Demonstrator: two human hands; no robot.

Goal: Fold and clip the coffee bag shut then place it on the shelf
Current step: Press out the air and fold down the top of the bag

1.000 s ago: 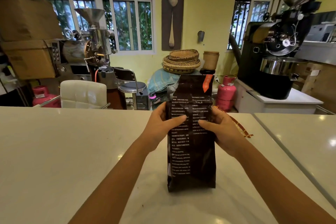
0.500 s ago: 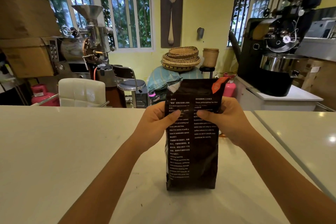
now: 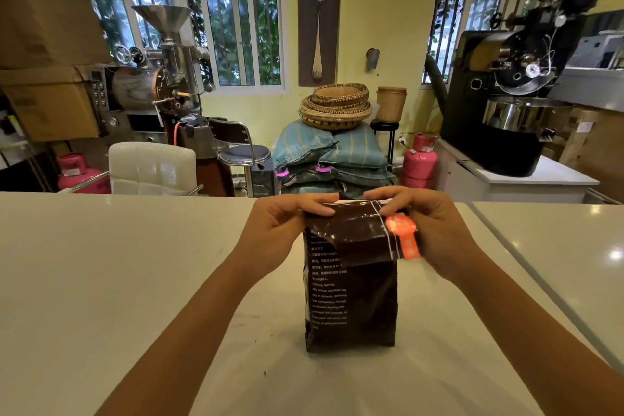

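Folding step: left hand (image 3: 282, 230) and right hand (image 3: 435, 230) each grip the coffee bag (image 3: 351, 297) top, turned down between them; clipping should follow.

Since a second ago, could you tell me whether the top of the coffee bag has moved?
Yes. The top of the coffee bag has been folded down toward the person: it stood above the far counter edge, now it is level with it.

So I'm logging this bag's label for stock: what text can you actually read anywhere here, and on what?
Coffee bag: white print, Chinese above, Latin below; too blurred to quote.
Orange sticker: faint marks, unreadable.
Pink gas cylinder: label too small.
Nothing else legible.
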